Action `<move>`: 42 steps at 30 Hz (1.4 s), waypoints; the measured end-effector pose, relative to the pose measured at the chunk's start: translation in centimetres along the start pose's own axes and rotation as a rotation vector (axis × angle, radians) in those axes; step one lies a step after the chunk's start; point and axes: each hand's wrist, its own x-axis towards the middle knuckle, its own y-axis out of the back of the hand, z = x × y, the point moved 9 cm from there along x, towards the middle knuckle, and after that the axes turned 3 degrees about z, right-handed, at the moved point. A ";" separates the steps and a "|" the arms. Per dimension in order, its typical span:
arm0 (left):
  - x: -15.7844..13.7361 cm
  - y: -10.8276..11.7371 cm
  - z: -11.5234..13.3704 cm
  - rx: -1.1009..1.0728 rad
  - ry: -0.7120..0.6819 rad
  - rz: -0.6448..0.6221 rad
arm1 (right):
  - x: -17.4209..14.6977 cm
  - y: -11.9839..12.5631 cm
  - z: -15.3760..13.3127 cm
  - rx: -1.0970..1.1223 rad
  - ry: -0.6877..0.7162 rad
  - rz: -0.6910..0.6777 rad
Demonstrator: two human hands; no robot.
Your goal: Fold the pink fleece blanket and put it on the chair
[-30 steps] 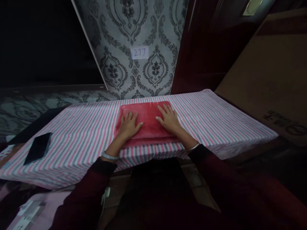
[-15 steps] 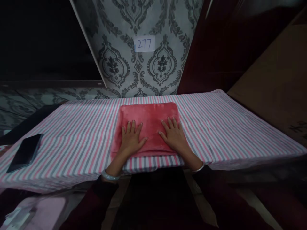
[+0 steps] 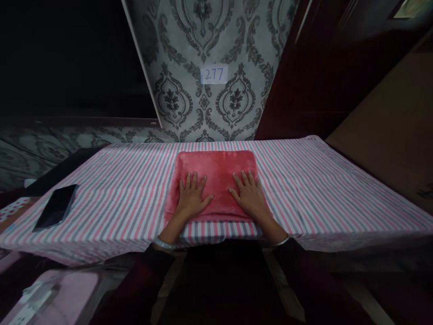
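Observation:
A folded red plush cloth (image 3: 216, 176), roughly rectangular, lies on the table's striped cloth (image 3: 128, 189). Layered folds show along its near edge. My left hand (image 3: 193, 196) rests flat on its left part, fingers spread and palm down. On the right part, my right hand (image 3: 248, 194) lies the same way, its fingers apart. Both hands touch the top of the plush cloth and grip nothing. Bare red fabric shows between the two thumbs.
A dark phone (image 3: 57, 207) lies at the left of the table. Behind stand a black screen (image 3: 71, 58) and a patterned wall with a paper marked 277 (image 3: 214, 74). A brown cardboard box (image 3: 389, 131) borders the right side. A pink stool (image 3: 72, 293) stands lower left.
The view has shifted, so the whole scene sits slightly further right. Both hands stay flat on the red plush cloth, in nearly the same places.

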 end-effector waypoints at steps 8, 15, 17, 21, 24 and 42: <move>0.1 2.5 0.7 -0.076 0.035 -0.090 | 0.3 2.2 -0.7 0.040 -0.050 -0.108; -1.7 4.0 5.7 -0.089 -0.089 0.031 | -1.4 3.8 -5.0 0.136 0.058 -0.070; -2.1 3.0 6.2 -0.069 -0.089 0.021 | -1.9 2.8 -5.2 0.131 0.056 -0.101; -2.8 1.9 6.4 -0.028 -0.092 0.036 | -2.5 1.2 -4.9 0.087 0.060 -0.080; -3.0 1.6 6.5 -0.018 -0.095 0.043 | -2.7 0.6 -4.8 0.071 0.064 -0.052; -2.9 0.4 6.6 -0.030 -0.105 0.034 | -2.8 -0.1 -4.9 0.089 0.073 -0.021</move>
